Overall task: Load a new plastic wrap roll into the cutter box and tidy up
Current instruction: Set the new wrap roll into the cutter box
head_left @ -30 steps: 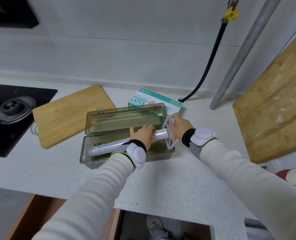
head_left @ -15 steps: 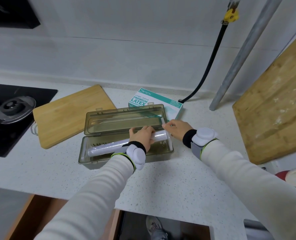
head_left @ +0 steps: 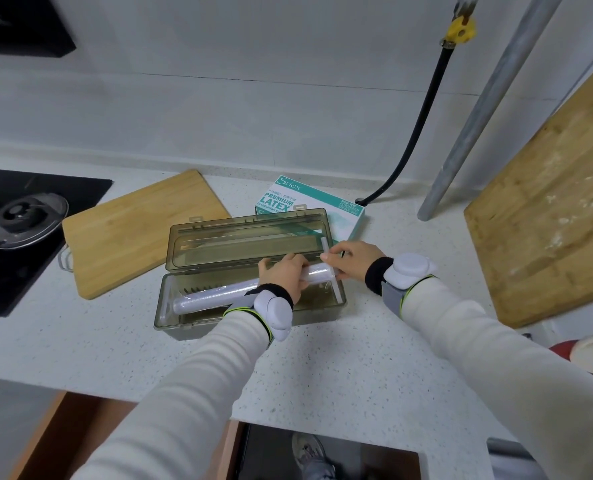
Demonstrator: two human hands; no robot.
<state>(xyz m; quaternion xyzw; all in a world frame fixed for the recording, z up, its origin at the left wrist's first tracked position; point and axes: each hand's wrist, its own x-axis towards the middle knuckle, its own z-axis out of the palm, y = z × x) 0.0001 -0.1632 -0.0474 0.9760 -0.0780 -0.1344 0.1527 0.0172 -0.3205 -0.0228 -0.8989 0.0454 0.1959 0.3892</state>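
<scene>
We are seating the roll (head_left: 215, 295) in the open cutter box (head_left: 191, 327), left hand (head_left: 283, 277) gripping its middle, right hand (head_left: 352, 259) pinching the end holder (head_left: 330, 268); next, probably press that end down.

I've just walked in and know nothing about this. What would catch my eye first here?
Two hands meet over an open, smoky see-through cutter box at the middle of the speckled counter: the left hand grips a white plastic wrap roll lying slantwise in it, and the right hand pinches a white piece at the roll's right end. Behind it lies a teal latex glove box; a cutting board lies to the left.
</scene>
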